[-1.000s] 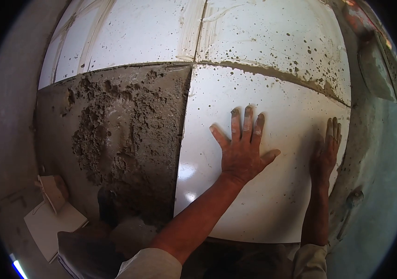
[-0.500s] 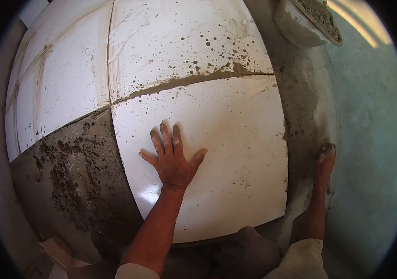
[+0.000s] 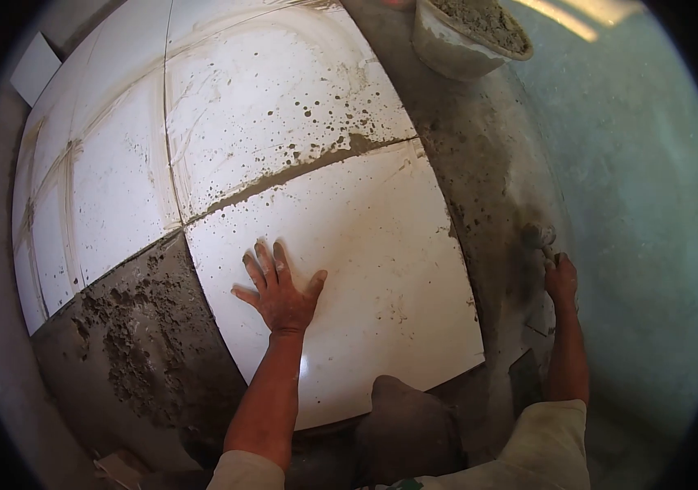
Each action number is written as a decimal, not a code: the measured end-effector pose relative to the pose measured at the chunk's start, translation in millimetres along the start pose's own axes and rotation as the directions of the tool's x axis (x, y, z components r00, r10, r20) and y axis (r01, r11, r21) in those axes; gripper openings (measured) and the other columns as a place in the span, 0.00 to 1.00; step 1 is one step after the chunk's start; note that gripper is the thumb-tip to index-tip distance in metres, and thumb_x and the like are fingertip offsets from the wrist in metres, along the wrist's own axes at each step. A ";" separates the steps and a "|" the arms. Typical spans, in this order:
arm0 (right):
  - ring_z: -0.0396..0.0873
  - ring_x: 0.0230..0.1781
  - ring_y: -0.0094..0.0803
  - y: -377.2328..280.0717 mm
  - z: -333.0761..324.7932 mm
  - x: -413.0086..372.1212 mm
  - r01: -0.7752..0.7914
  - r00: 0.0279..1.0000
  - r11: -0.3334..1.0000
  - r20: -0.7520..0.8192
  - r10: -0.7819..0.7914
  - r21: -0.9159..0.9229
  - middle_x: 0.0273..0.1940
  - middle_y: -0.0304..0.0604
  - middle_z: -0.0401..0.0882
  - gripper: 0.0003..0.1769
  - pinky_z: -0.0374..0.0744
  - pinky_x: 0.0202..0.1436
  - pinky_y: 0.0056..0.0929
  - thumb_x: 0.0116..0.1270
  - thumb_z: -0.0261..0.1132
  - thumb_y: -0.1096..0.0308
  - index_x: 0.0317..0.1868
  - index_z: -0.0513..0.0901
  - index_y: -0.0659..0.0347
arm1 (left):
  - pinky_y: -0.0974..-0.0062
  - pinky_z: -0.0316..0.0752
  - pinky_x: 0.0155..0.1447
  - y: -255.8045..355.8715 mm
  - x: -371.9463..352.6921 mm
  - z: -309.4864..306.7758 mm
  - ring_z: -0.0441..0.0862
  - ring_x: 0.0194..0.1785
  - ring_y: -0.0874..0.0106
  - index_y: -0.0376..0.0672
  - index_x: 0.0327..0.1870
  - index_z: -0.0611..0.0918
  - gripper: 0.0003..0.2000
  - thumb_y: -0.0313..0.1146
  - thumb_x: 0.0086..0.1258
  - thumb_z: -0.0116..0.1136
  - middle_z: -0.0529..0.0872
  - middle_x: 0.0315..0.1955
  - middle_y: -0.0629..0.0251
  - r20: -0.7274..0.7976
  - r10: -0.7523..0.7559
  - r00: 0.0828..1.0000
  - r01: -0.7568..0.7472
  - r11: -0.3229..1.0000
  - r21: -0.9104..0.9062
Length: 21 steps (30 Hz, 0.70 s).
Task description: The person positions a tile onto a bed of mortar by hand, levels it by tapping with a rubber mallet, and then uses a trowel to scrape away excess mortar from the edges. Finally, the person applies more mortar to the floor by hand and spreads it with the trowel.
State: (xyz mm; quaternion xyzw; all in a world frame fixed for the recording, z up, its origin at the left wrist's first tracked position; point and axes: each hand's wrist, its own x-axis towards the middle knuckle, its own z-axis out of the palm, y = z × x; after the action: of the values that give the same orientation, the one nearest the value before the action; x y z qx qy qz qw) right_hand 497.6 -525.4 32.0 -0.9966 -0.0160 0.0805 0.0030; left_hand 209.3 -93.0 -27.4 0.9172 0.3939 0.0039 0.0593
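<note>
While I kneel over the floor, the laid white tiles [image 3: 120, 180] fill most of the view, with thin gray joints between them. The big tile [image 3: 365, 245] nearest to me lies flat under my left hand [image 3: 279, 292]. Its far side meets the laid ones, and a line of mortar [image 3: 316, 167] sits along that joint. This tile looks about square, so I cannot name a long side. Its edges run slanted in the view, the far edge rising to the right. My knee [image 3: 406, 433] covers part of the near edge.

Left of the tile is a rough mortar bed [image 3: 136, 351], touching its left edge. Right of it runs a bare gray strip [image 3: 488, 180] of floor. At the top a bucket [image 3: 459, 41] with mortar inside is cut off by the picture border.

My left hand is wide open, fingers spread, palm flat on the tile near its left edge, and it grips nothing. My right hand [image 3: 561, 279] is on the gray strip, well apart from the tile, with the fingertips at a small gray lump [image 3: 537, 237]. What the lump is, and whether this hand is closed on it, I cannot tell.
</note>
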 end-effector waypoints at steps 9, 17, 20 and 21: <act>0.65 0.19 0.17 -169.8 -9.6 -156.6 -0.238 0.772 0.401 0.423 -0.474 0.884 0.22 0.32 0.68 0.22 0.67 0.21 0.22 0.77 0.50 0.49 0.35 0.75 0.58 | 0.22 0.36 0.65 1.6 -0.8 1.2 0.44 0.79 0.53 0.48 0.76 0.58 0.49 0.70 0.59 0.54 0.49 0.78 0.60 -0.005 -0.003 1.000 0.003 1.000 0.031; 0.62 0.14 0.19 -239.9 33.3 -191.8 -0.459 0.635 0.332 0.566 -0.526 0.824 0.18 0.32 0.64 0.22 0.67 0.17 0.24 0.80 0.44 0.50 0.37 0.72 0.59 | 0.23 0.34 0.65 0.8 -1.8 3.9 0.43 0.79 0.53 0.48 0.75 0.60 0.48 0.71 0.58 0.53 0.50 0.77 0.59 -0.011 -0.009 1.000 0.010 1.000 0.030; 0.62 0.13 0.20 -241.2 43.7 -189.2 -0.367 0.682 0.397 0.534 -0.500 0.841 0.18 0.33 0.64 0.22 0.67 0.16 0.25 0.80 0.43 0.50 0.37 0.71 0.59 | 0.23 0.31 0.66 1.3 1.1 4.8 0.43 0.79 0.53 0.48 0.75 0.62 0.49 0.74 0.58 0.51 0.50 0.77 0.59 -0.013 -0.013 1.000 0.014 1.000 0.015; 0.62 0.13 0.20 -240.4 44.7 -187.7 -0.366 0.678 0.401 0.536 -0.504 0.840 0.18 0.33 0.64 0.22 0.67 0.16 0.25 0.80 0.43 0.50 0.37 0.71 0.59 | 0.23 0.31 0.66 0.9 0.1 4.1 0.43 0.79 0.53 0.48 0.75 0.62 0.49 0.73 0.58 0.51 0.50 0.77 0.59 -0.012 -0.013 1.000 0.013 1.000 0.017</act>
State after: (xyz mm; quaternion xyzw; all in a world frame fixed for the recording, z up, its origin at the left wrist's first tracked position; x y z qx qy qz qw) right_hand 297.7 -291.1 20.0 -0.6991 -0.0159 0.4651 0.5429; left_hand 210.3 -93.9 -31.4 0.9151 0.4003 0.0054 0.0493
